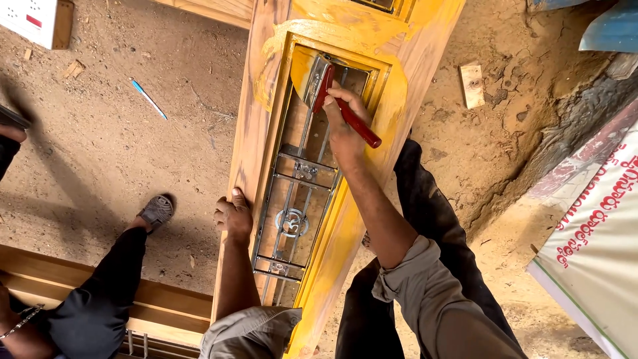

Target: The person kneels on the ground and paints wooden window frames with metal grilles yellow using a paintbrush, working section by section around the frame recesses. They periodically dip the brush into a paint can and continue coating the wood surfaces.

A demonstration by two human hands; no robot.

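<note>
The right hand [344, 126] grips a red-handled flat paintbrush [325, 83] at the yellow-painted wooden frame's [249, 153] top inner edge; the left hand [232, 216], fingers curled, presses its left edge. Paint may smear the metal grille [296, 199].

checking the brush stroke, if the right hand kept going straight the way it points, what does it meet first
The right hand points up the frame with its brush. Going straight on, the bristles would likely meet the yellow-painted top edge of the opening first, though depth is hard to judge.
</note>
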